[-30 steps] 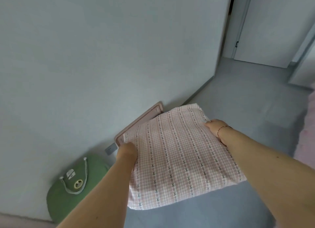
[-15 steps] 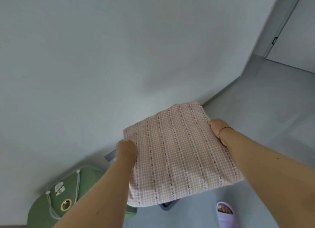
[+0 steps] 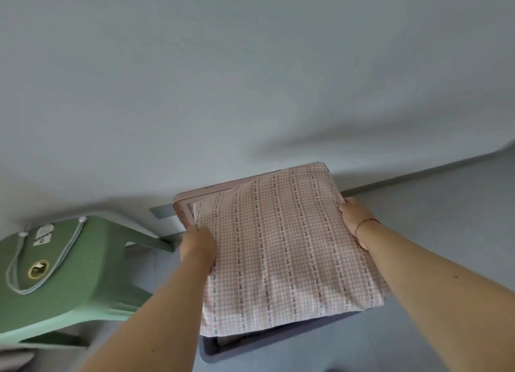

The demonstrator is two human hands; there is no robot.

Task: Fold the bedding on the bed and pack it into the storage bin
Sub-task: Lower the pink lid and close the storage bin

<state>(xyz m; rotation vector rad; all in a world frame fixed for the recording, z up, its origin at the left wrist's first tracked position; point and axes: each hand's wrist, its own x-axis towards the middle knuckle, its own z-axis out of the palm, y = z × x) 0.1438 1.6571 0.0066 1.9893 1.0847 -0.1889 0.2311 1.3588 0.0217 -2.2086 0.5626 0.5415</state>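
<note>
A folded pink checked bedding bundle (image 3: 281, 249) with dark floral stripes hangs flat between both hands. My left hand (image 3: 198, 246) grips its left edge and my right hand (image 3: 355, 217) grips its right edge, fingers tucked under. Directly below it stands a grey storage bin (image 3: 267, 341); only the near rim and a sliver of the inside show. A pink lid (image 3: 184, 208) leans against the wall behind the bin, mostly hidden by the bedding.
A green plastic stool (image 3: 64, 266) with a grey cord on its seat stands left of the bin. The pale wall (image 3: 250, 79) rises just beyond. Grey floor (image 3: 446, 210) stretches to the right.
The view has swung down and left. The bedding has come over the bin, whose near rim now shows beneath it, and the pink lid is visible again behind.
</note>
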